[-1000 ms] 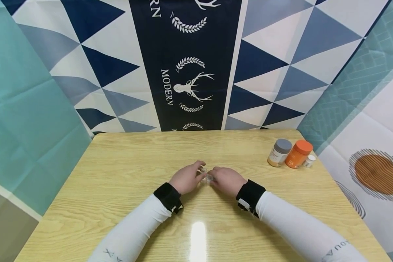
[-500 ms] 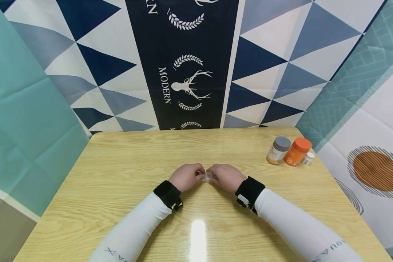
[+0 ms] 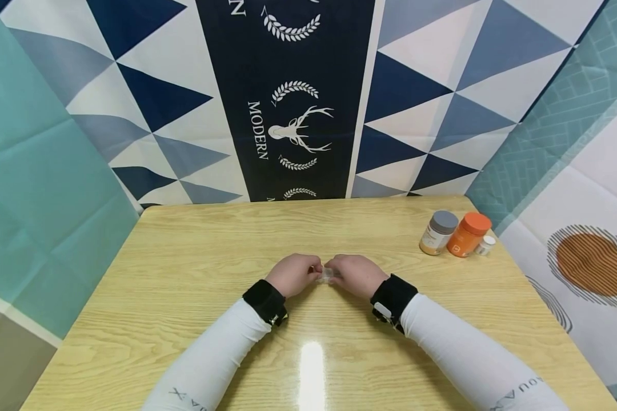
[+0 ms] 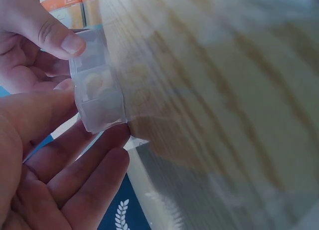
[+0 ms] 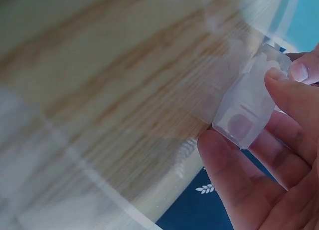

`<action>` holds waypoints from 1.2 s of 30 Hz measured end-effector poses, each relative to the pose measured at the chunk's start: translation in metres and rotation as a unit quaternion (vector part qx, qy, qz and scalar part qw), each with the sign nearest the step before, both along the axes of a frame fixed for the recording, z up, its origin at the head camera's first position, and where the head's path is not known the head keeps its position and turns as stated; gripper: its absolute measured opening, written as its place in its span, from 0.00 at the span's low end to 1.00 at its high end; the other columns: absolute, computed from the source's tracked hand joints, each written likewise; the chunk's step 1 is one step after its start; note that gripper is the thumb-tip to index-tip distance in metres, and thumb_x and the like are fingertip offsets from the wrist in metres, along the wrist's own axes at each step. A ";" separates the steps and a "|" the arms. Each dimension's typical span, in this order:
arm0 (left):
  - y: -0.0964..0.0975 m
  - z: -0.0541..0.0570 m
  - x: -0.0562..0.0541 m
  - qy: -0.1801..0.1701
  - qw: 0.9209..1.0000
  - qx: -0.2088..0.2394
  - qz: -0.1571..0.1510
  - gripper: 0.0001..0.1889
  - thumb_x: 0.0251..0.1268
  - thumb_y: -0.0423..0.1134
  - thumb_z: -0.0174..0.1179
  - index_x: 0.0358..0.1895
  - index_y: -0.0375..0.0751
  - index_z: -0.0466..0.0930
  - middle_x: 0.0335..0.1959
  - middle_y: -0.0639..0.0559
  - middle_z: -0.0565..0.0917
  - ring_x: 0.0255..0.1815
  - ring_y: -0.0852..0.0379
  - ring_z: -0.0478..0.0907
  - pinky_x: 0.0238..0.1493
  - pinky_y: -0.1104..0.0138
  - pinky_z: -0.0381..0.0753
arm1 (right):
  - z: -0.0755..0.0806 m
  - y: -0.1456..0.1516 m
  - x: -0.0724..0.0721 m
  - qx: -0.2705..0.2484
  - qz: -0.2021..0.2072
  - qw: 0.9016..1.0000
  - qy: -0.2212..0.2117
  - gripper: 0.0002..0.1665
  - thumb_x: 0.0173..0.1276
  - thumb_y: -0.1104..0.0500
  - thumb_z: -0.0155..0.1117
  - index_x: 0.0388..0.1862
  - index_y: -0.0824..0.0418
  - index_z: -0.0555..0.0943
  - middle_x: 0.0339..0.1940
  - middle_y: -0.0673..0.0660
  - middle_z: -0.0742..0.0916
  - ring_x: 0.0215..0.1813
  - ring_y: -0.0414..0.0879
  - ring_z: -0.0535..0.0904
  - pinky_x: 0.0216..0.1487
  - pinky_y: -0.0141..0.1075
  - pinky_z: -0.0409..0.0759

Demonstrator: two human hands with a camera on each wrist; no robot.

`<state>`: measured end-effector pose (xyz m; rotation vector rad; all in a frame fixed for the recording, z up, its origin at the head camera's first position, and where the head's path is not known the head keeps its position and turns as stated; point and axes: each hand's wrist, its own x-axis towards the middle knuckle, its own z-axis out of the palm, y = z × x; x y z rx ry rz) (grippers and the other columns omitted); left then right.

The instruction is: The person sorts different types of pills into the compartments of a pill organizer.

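In the head view a small translucent pill box stands at the middle of the table, between both hands. The left wrist view shows its row of compartments, with pale tablets inside. My left hand pinches one end, the thumb at the near side and fingers behind and below. My right hand grips the other end, thumb on the box and fingertips at its far corner. A round tablet shows dimly through the wall of the pill box in the right wrist view. Whether every lid is down, I cannot tell.
At the table's back right stand a grey-capped bottle, an orange bottle and a small white-capped bottle, close together. Patterned cloth hangs behind the wooden table.
My left fingers, spread apart a second ago, have drawn in at the end of the pill box. The right hand keeps its place on it. The head view has shifted slightly.
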<state>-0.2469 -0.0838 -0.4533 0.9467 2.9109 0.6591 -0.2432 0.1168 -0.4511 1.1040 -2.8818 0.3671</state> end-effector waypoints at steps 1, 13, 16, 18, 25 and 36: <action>0.000 0.000 0.000 0.002 1.000 -0.002 -0.001 0.03 0.68 0.40 0.64 0.34 0.49 0.81 0.30 0.59 0.83 0.30 0.62 0.76 0.37 0.67 0.76 | 0.000 0.000 0.000 0.001 0.000 1.000 0.001 0.16 0.66 0.56 0.71 0.50 0.62 0.84 0.42 0.55 0.86 0.41 0.47 0.83 0.44 0.39 0.81; 0.002 0.001 0.007 0.014 0.999 -0.038 0.002 0.05 0.65 0.40 0.67 0.34 0.50 0.79 0.27 0.61 0.80 0.27 0.63 0.74 0.33 0.69 0.74 | -0.001 -0.002 0.002 0.006 0.000 1.000 0.007 0.16 0.66 0.56 0.71 0.50 0.62 0.84 0.42 0.55 0.87 0.41 0.46 0.83 0.43 0.39 0.81; 0.003 0.001 0.008 0.016 0.999 -0.043 0.007 0.06 0.64 0.40 0.68 0.33 0.50 0.79 0.27 0.60 0.81 0.27 0.63 0.75 0.33 0.69 0.74 | -0.002 -0.002 0.002 0.007 0.001 1.000 0.008 0.17 0.67 0.56 0.70 0.51 0.62 0.84 0.43 0.55 0.87 0.43 0.47 0.84 0.45 0.40 0.81; 0.004 0.001 0.008 0.016 0.999 -0.047 0.009 0.06 0.64 0.41 0.68 0.33 0.50 0.79 0.27 0.60 0.81 0.27 0.63 0.75 0.34 0.69 0.75 | -0.002 -0.002 0.002 0.006 -0.001 1.000 0.007 0.17 0.67 0.56 0.70 0.51 0.62 0.84 0.44 0.56 0.87 0.43 0.48 0.84 0.45 0.40 0.81; 0.006 0.001 0.005 0.019 0.999 -0.050 0.010 0.05 0.65 0.40 0.67 0.33 0.50 0.81 0.29 0.61 0.82 0.29 0.63 0.76 0.36 0.69 0.76 | -0.002 -0.002 0.002 0.007 -0.005 1.000 0.004 0.15 0.68 0.58 0.69 0.50 0.62 0.84 0.43 0.55 0.87 0.43 0.48 0.84 0.46 0.41 0.81; 0.006 0.004 0.006 0.022 0.999 -0.039 0.006 0.08 0.62 0.39 0.69 0.29 0.49 0.79 0.27 0.60 0.82 0.28 0.63 0.75 0.35 0.69 0.75 | 0.010 -0.005 -0.005 -0.005 -0.063 0.994 -0.089 0.15 0.80 0.54 0.50 0.45 0.58 0.84 0.29 0.49 0.82 0.32 0.44 0.76 0.41 0.41 0.75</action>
